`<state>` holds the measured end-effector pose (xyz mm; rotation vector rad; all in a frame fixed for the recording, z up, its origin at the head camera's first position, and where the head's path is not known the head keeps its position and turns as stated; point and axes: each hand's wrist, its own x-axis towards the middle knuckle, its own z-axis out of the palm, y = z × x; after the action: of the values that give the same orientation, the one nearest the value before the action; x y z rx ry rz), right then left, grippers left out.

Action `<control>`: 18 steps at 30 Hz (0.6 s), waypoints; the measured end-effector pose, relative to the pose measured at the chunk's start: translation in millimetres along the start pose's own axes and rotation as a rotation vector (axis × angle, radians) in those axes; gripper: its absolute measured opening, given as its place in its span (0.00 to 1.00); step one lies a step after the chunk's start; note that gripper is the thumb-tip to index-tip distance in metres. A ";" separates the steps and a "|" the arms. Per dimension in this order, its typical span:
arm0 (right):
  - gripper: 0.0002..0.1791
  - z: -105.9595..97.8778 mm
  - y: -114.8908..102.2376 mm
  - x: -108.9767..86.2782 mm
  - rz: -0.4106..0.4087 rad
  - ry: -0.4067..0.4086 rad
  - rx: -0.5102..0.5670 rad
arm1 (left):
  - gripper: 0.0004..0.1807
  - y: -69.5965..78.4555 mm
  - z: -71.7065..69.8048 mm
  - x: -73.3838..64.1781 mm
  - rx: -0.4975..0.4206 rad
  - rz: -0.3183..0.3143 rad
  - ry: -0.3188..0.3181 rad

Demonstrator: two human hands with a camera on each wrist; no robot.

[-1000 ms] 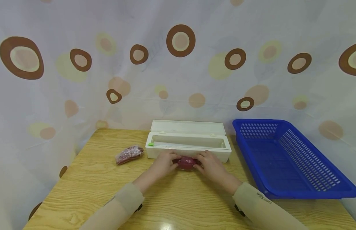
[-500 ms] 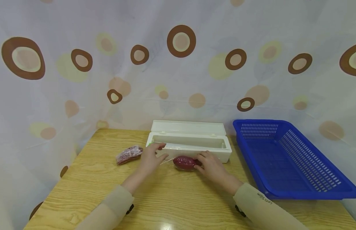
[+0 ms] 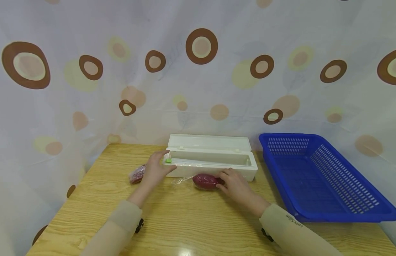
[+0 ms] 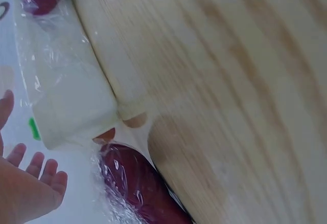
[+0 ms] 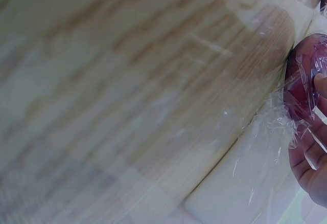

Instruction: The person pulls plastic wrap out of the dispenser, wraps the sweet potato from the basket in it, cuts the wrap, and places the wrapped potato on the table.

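Note:
A purple-red sweet potato [image 3: 204, 181] lies in clear film on the table, in front of a white cling film dispenser [image 3: 214, 172]. My right hand [image 3: 235, 186] holds its right end with thumb and fingers; loose film trails from its left end. By the dispenser's left end, near the green slide cutter [image 3: 168, 160], my left hand [image 3: 152, 174] has its fingers spread with nothing between them. Behind that hand, partly hidden in the head view, lies a second film-wrapped sweet potato [image 4: 135, 180], which shows larger in the left wrist view.
The dispenser's lid [image 3: 209, 142] stands raised at the back, against the patterned curtain [image 3: 198, 89]. A large blue plastic basket [image 3: 281, 188] takes up the table's right side. Bare wooden tabletop [image 3: 198, 224] stretches between the forearms.
My left hand has let go of the sweet potato's left end and moved left to the dispenser's end, its fingers spreading. The right hand stays on the sweet potato.

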<state>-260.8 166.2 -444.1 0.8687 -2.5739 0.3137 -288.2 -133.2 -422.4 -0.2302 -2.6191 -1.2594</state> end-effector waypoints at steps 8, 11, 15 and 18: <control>0.15 -1.1 -0.6 0.1 -0.003 0.011 0.018 | 0.45 -12.8 -5.2 8.0 0.001 -0.036 -0.118; 0.15 -1.0 -0.3 0.1 -0.004 0.009 0.026 | 0.47 -17.5 -6.1 10.1 -0.003 -0.029 -0.143; 0.15 -1.2 0.0 -0.1 -0.007 0.008 0.031 | 0.49 -23.1 -6.9 13.4 0.006 -0.014 -0.156; 0.16 -0.7 0.4 -0.5 -0.008 0.010 0.024 | 0.51 -26.4 -6.6 16.7 0.022 -0.007 -0.160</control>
<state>-260.5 167.0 -443.7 0.8835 -2.5622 0.3465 -309.6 -154.1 -433.7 -0.3318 -2.7684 -1.2617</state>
